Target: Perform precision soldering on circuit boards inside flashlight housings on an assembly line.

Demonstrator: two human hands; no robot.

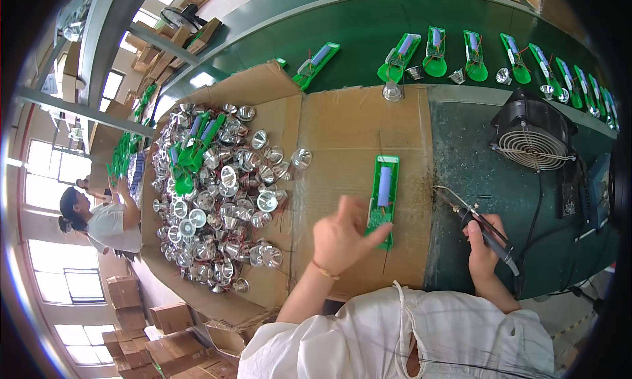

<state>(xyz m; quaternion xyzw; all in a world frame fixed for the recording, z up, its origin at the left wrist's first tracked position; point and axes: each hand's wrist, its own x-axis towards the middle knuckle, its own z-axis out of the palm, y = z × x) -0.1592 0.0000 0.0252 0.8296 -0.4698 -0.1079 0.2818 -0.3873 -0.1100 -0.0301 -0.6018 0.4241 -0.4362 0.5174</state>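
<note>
Head: casing point(394, 193), long axis forward; left fingers point(351, 208) parted, right fingers point(474, 237) gripping soldering iron point(500, 251).

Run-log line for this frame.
left hand: at casing, contact unclear | right hand: grips soldering iron | casing: on cardboard

A long green plastic case point(394, 206) lies open side up, nearly lengthwise to the frame, just right of centre. A purple cylindrical cell point(385, 185) fills its upper half; a green circuit board point(378, 217) sits below. Right of centre, a dark-handled soldering iron point(498, 247) slants, bent tip toward upper left.
</note>
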